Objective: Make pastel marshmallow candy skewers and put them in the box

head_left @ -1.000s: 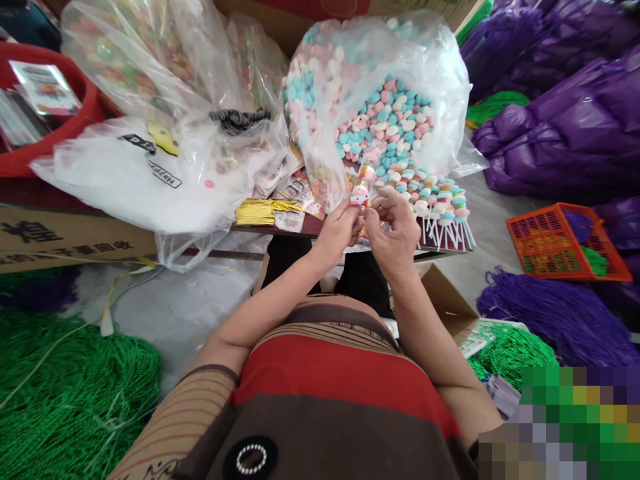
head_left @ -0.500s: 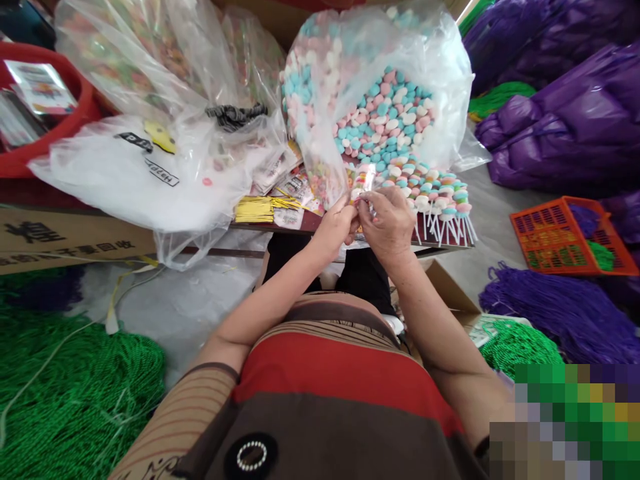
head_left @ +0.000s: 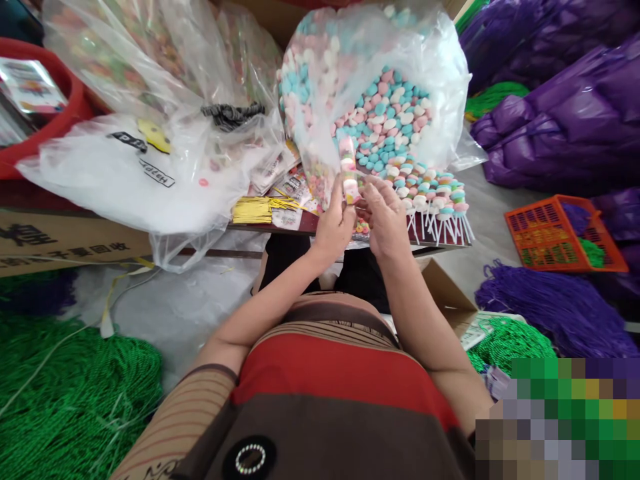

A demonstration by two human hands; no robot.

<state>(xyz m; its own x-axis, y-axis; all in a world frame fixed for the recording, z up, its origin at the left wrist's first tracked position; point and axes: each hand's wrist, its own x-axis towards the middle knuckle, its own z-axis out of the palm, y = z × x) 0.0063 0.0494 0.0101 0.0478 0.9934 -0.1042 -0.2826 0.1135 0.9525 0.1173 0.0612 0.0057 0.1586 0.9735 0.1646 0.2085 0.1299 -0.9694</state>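
Pinching the wrapped candy stick (head_left: 349, 164) low, the left hand (head_left: 335, 224) holds it over the worktop (head_left: 309, 223), apparently steadying it for the curled right hand (head_left: 386, 219); whether that grips anything, I cannot tell.

The single camera sits on the wearer's head, looking forward and steeply down. The shirt (head_left: 345, 373), closest, fills the bottom centre; left hand (head_left: 334, 228) and right hand (head_left: 389, 219) come mid-frame; the table (head_left: 310, 223) lies beyond, across the upper half.
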